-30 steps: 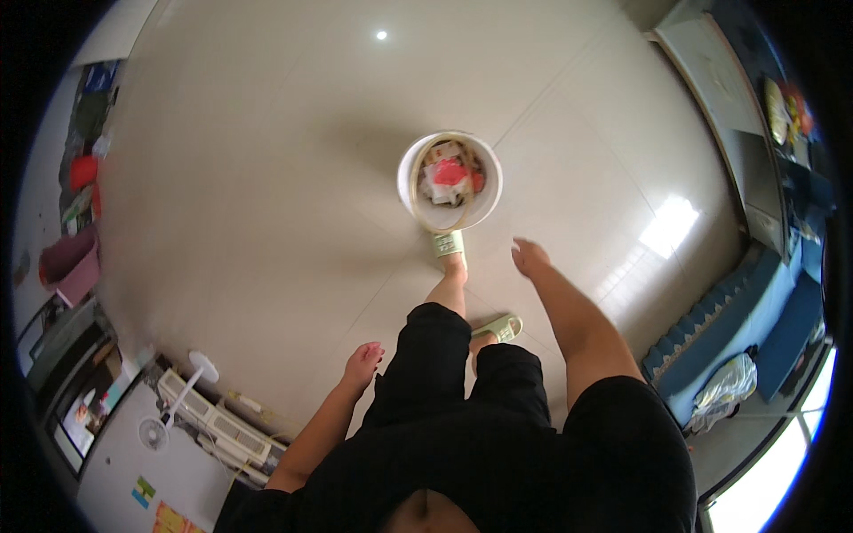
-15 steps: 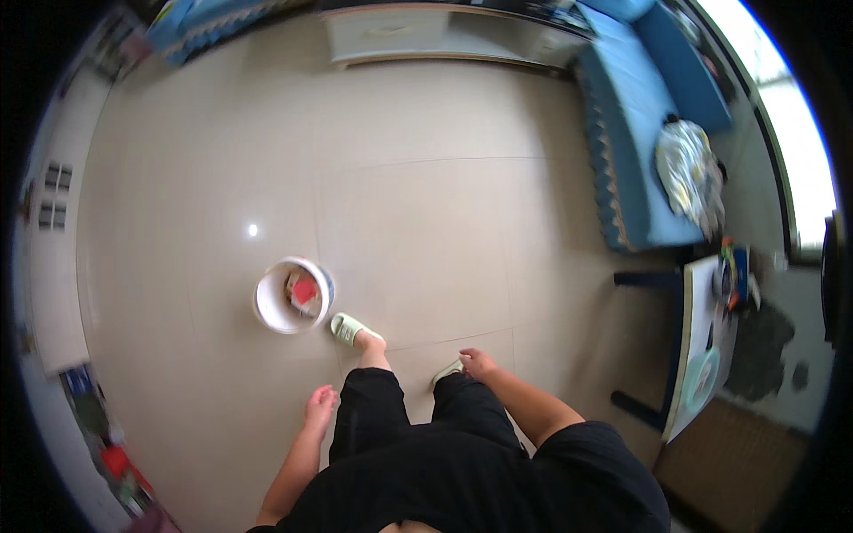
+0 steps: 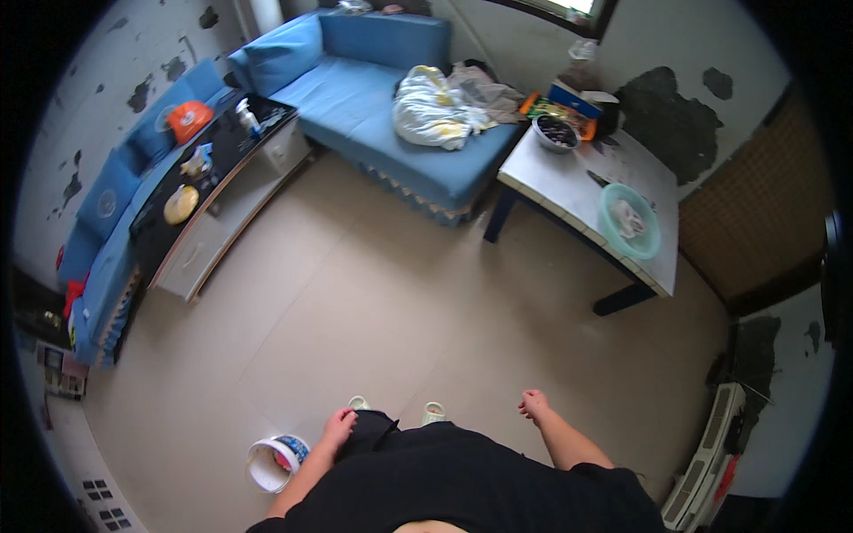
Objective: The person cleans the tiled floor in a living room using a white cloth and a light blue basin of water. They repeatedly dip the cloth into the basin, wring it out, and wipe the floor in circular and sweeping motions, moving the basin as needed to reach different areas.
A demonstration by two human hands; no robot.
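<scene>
My left hand hangs beside my black shorts, its fingers loosely bent and nothing in it. Near that forearm stands a white bucket with a blue patch on its side; something red lies inside. Out over the floor to the right, my right hand is held away from my body, fingers relaxed and holding nothing. Neither hand touches any object. Pale green slippers show on my feet, just beyond the shorts.
Ahead to the right is a white-topped table bearing a light green basin with a cloth and a bowl of dark items. A blue sofa holds a crumpled blanket. A black-topped low cabinet stands ahead left.
My view has turned right and lifted, bringing the table and sofa ahead. The bucket now sits lower in view, by my left arm. My right hand has swung out from my leg.
</scene>
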